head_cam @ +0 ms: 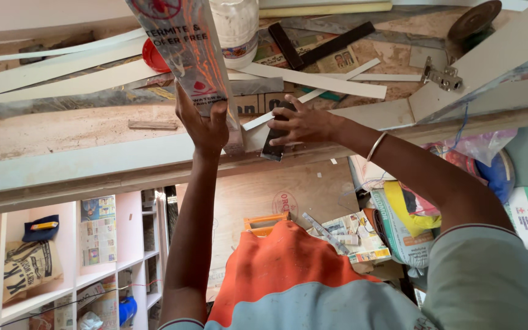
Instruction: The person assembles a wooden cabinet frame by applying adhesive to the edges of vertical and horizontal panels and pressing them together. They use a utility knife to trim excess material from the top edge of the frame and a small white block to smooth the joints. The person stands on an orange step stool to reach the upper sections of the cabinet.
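The laminated board (186, 52), wrapped in printed film, stands on edge at the desk's (62, 131) front lip. The left hand (203, 125) props it from behind, fingers clasped around its lower edge. The right hand (297, 122) clamps a dark block (274, 137) onto the edging strip (313, 79), probably pressing it flat. White jar (234, 27) sits behind.

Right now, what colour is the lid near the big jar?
Red: the lid shows best in the head view, beside the white jar.

Orange and grey-blue shirt (288, 275) with dark-trimmed short sleeves; thin pale bangle (375, 146) on right wrist
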